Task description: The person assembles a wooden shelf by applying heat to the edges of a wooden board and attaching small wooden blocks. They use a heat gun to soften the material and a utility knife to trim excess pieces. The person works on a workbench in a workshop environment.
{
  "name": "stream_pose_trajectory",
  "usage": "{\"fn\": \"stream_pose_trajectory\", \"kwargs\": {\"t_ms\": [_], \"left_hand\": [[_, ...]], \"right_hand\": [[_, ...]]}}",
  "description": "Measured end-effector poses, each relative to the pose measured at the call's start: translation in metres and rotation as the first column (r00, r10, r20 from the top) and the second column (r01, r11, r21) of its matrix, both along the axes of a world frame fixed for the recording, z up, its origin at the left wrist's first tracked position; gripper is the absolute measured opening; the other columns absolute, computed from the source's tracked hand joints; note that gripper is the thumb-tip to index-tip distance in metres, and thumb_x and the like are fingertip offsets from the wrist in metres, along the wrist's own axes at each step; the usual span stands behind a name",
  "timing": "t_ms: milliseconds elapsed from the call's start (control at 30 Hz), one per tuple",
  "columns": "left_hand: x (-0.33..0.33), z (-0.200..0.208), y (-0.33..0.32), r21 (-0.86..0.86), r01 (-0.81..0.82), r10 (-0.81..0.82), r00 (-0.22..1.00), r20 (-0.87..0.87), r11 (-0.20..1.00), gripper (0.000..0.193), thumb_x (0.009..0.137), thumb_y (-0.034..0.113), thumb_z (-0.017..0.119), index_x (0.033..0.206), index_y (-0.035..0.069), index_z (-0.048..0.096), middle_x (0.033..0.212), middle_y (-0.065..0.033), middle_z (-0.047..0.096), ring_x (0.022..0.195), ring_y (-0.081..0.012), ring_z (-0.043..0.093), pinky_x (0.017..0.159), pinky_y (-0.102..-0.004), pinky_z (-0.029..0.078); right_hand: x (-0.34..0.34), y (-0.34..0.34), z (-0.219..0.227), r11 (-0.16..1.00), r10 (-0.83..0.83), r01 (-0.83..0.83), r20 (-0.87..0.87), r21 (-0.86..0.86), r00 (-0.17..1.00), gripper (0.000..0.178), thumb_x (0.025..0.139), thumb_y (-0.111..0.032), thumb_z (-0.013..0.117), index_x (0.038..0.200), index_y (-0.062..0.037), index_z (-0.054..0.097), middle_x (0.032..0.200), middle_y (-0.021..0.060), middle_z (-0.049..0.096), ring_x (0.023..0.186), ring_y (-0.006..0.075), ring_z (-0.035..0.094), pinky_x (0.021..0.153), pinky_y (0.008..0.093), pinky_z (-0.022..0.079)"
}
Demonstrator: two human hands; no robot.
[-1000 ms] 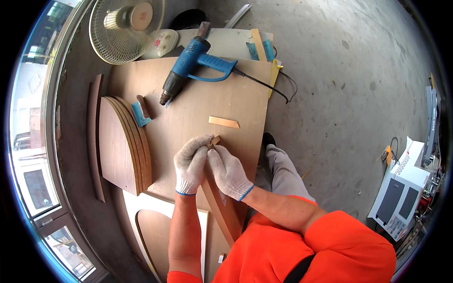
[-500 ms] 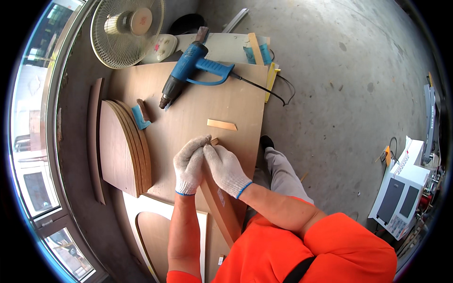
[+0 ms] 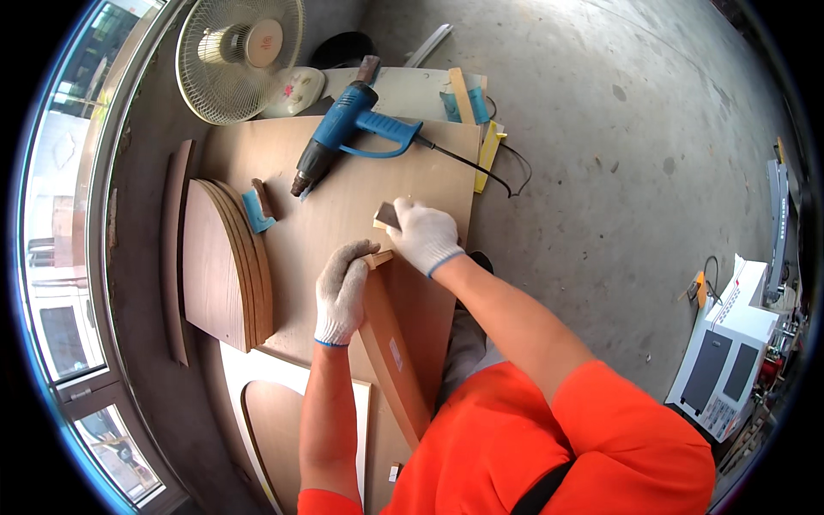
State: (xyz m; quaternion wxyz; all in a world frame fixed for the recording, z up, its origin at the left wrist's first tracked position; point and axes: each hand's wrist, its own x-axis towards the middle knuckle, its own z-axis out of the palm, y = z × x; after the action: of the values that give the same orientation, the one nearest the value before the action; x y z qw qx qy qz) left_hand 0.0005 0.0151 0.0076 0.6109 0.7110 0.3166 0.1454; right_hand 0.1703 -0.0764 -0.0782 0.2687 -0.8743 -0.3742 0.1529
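Observation:
Both my hands wear white knit gloves with blue cuffs. My left hand (image 3: 341, 292) is closed around the upper end of a long brown wooden board (image 3: 391, 354), its thumb by the pale end edge. The board slants down toward my body. Ahead of it, over the worktop, my right hand (image 3: 424, 233) is closed on a small dark flat rectangular piece (image 3: 388, 215); its exact kind does not show. Just beside that piece peeks the end of a pale wood strip (image 3: 378, 225), mostly hidden by the hand.
A blue heat gun (image 3: 342, 129) lies on the wooden worktop (image 3: 283, 142), its cord running right. Stacked curved panels (image 3: 219, 257) and a blue-and-brown scrap (image 3: 259, 208) are at left. A fan (image 3: 245, 56) stands behind; a white-framed panel (image 3: 296, 421) lies nearer me.
My right hand has left the board's end and moved forward and right, onto the pale strip. The small dark piece now shows in its fingers. My left hand stays at the board.

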Motion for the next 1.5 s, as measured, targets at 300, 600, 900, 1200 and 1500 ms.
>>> {"fn": "stream_pose_trajectory", "kwargs": {"t_ms": [300, 600, 900, 1200, 1500], "left_hand": [[-0.009, 0.015, -0.026, 0.274, -0.122, 0.183, 0.961, -0.209, 0.954, 0.107, 0.094, 0.026, 0.078, 0.174, -0.002, 0.013, 0.147, -0.0308, 0.066, 0.127, -0.0427, 0.071, 0.107, -0.0438, 0.058], [-0.043, 0.017, -0.073, 0.465, -0.088, 0.339, 0.803, -0.49, 0.881, 0.071, 0.096, 0.035, 0.073, 0.155, 0.0, 0.053, 0.134, -0.0256, 0.073, 0.119, -0.0444, 0.072, 0.104, -0.0518, 0.057], [-0.004, 0.021, -0.085, 0.516, -0.312, 0.575, 0.651, -0.496, 0.798, 0.036, 0.1, 0.027, 0.07, 0.129, 0.005, 0.07, 0.115, -0.0196, 0.078, 0.106, -0.0404, 0.075, 0.092, -0.0519, 0.06], [-0.01, 0.014, -0.127, 0.697, -0.355, 0.769, 0.441, -0.462, 0.623, 0.029, 0.089, 0.028, 0.083, 0.109, 0.009, 0.075, 0.099, -0.0137, 0.078, 0.094, -0.0364, 0.076, 0.083, -0.0476, 0.06], [-0.103, 0.019, -0.294, 0.805, -0.463, 0.919, 0.064, -0.389, 0.372, 0.042, 0.066, 0.04, 0.099, 0.081, 0.011, 0.073, 0.084, -0.0076, 0.072, 0.082, -0.0335, 0.07, 0.076, -0.048, 0.051]], "right_hand": [[0.023, -0.184, 0.014, 0.872, 0.089, -0.112, -0.07, -0.477, 0.994, 0.039, 0.102, -0.041, 0.066, 0.12, -0.0071, 0.069, 0.113, 0.0214, 0.079, 0.103, 0.0425, 0.078, 0.09, 0.0563, 0.061], [0.039, -0.126, 0.084, 0.99, -0.082, -0.064, -0.866, -0.13, 0.494, 0.036, 0.11, -0.04, 0.061, 0.12, -0.0054, 0.068, 0.086, 0.0018, 0.062, 0.068, 0.0104, 0.057, 0.06, 0.0294, 0.048], [0.053, -0.013, 0.074, 0.781, 0.575, -0.579, -0.636, 0.237, 0.515, 0.04, 0.105, -0.039, 0.07, 0.123, -0.0039, 0.07, 0.097, 0.0114, 0.073, 0.086, 0.0276, 0.074, 0.083, 0.0392, 0.059], [0.048, 0.031, 0.068, 0.523, 0.852, -0.77, -0.223, 0.365, 0.474, 0.041, 0.081, -0.023, 0.092, 0.112, -0.0042, 0.072, 0.107, 0.0168, 0.073, 0.089, 0.034, 0.076, 0.08, 0.0406, 0.062], [0.059, 0.024, 0.093, 0.447, 0.889, -0.8, -0.103, 0.4, 0.446, 0.027, 0.074, -0.013, 0.086, 0.097, -0.0069, 0.073, 0.093, 0.015, 0.075, 0.08, 0.036, 0.075, 0.072, 0.0404, 0.062]]}}
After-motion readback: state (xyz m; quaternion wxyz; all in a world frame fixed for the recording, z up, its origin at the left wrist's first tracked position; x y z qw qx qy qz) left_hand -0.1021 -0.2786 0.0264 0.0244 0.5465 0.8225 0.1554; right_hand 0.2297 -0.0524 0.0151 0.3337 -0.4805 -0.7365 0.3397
